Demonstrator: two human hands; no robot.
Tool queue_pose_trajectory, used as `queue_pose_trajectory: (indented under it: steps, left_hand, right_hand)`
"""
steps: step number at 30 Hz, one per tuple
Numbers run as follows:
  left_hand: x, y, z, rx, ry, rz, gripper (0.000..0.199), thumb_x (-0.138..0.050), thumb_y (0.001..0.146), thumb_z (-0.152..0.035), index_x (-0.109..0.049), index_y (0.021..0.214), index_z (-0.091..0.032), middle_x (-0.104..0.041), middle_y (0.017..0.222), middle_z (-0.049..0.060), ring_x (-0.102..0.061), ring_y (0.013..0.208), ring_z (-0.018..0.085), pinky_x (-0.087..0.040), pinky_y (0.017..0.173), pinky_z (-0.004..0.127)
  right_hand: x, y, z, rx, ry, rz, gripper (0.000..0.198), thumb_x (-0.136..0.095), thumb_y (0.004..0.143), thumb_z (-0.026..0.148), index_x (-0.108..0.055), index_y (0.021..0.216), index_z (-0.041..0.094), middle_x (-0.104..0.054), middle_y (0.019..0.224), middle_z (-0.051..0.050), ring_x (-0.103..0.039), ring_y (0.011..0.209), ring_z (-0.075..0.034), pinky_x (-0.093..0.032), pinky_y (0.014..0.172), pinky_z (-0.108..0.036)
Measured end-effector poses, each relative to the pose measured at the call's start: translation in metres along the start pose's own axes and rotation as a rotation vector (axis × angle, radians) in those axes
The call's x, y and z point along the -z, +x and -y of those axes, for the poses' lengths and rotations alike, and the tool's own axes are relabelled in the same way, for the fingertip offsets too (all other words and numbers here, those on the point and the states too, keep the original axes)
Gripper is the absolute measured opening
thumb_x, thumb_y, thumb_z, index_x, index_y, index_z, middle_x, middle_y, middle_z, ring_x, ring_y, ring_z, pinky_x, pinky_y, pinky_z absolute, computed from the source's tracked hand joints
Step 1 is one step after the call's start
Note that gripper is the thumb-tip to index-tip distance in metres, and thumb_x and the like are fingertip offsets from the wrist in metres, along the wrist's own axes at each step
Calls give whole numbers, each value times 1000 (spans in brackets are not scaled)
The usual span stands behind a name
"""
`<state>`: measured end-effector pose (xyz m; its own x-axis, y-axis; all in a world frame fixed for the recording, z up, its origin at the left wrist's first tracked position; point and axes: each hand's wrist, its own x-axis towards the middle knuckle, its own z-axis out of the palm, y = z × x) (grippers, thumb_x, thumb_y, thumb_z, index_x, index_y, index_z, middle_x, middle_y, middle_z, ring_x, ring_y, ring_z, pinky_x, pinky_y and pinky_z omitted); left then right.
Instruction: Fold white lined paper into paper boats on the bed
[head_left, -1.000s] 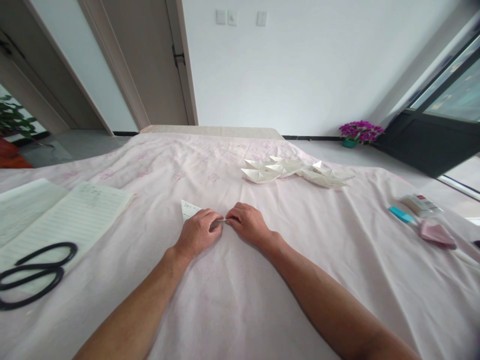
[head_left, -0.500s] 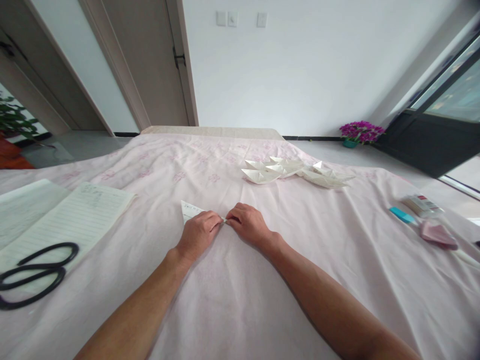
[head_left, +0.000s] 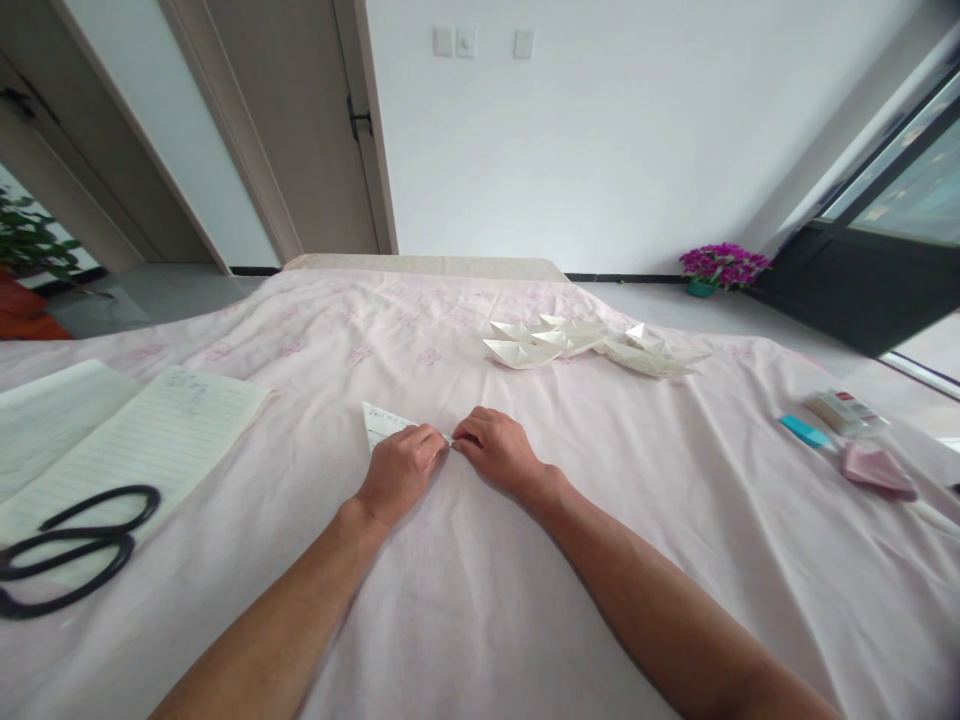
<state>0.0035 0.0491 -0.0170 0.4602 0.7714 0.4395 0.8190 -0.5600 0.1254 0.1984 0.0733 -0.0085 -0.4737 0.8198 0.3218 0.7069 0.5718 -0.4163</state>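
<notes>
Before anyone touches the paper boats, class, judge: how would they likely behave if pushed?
The paper boats look light, being merely folded paper, so they'd probably shift easily. Their thin, pointed ends would likely crumple under firm pressure. Crowded together on the wrinkled cloth, one might nudge its neighbours.

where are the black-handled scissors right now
In the head view, the black-handled scissors lie at the lower left edge, partly over the open notebook, left of the left hand.
</notes>
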Motion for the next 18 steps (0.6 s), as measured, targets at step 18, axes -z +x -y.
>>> queue_pose_trajectory:
  steps: [18]
  left_hand:
    - [2, 2, -3, 23, -60, -19, 10, -56, 89, -16, -62, 82, -20, -66, 82, 2, -61, 80, 17, -45, 69, 27]
  right_hand:
    - [-2, 0, -1, 3, -3, -11, 6, -62, 88, 22, -68, 87, 21, -63, 84, -2, -58, 82, -15, -40, 75, -25]
